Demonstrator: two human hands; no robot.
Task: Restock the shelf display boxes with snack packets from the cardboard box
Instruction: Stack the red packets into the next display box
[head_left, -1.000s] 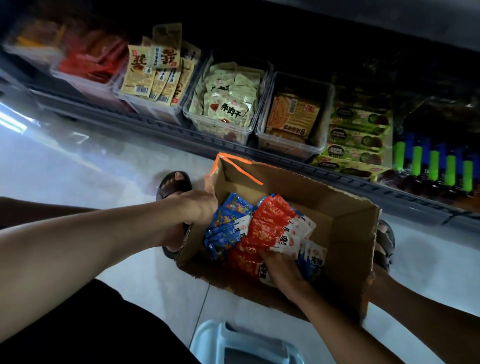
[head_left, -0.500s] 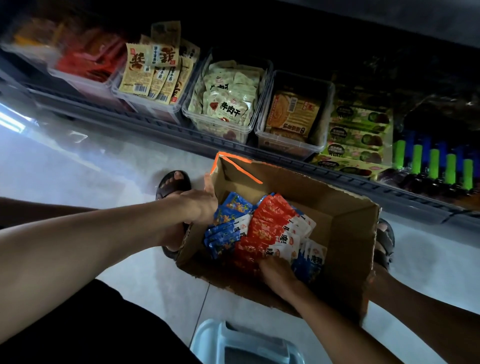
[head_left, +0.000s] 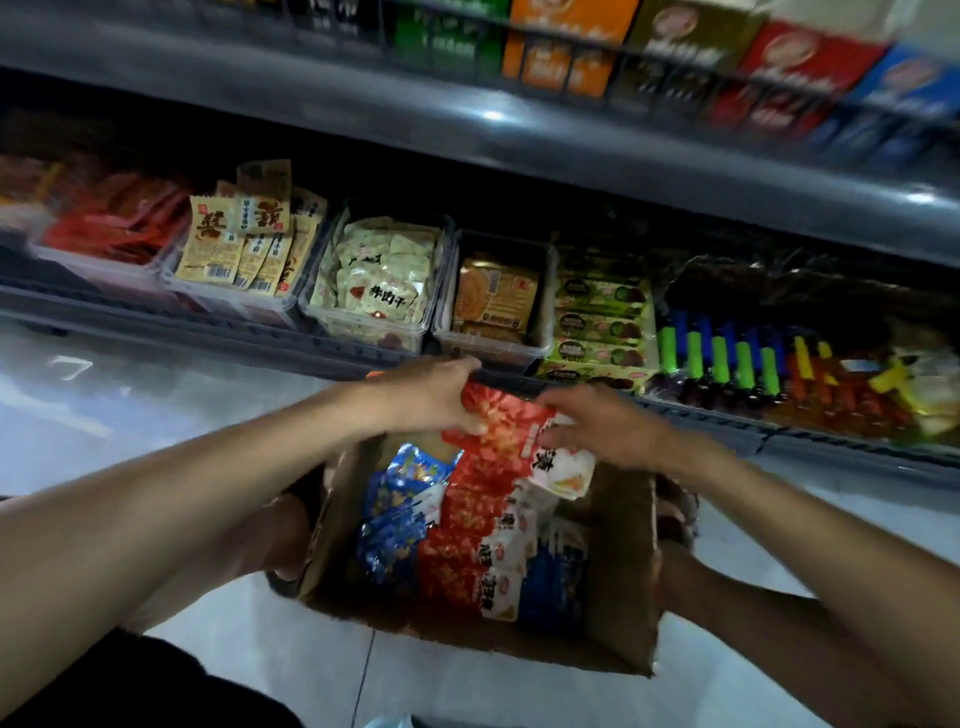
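Observation:
An open cardboard box (head_left: 623, 582) sits on the floor between my feet, holding red packets (head_left: 457, 561) and blue packets (head_left: 400, 499). Both hands hold a bunch of red-and-white packets (head_left: 511, 431) lifted above the box's far edge, just in front of the lower shelf. My left hand (head_left: 431, 395) grips the bunch from the left. My right hand (head_left: 597, 426) pinches it from the right. Clear display boxes line the lower shelf: one with tan packets (head_left: 239, 244), one with pale green packets (head_left: 379, 275), and one with orange-brown packets (head_left: 493, 296).
A red-packet tray (head_left: 114, 223) stands at the shelf's far left. Green bars (head_left: 597, 312) and coloured bottles (head_left: 727, 358) lie to the right. An upper shelf (head_left: 519, 130) with coloured cartons overhangs. White tiled floor (head_left: 130, 405) spreads to the left.
My left hand has left the box's wall and joined the right on a bunch of red packets, now lifted out toward the shelf. The view has tilted upward.

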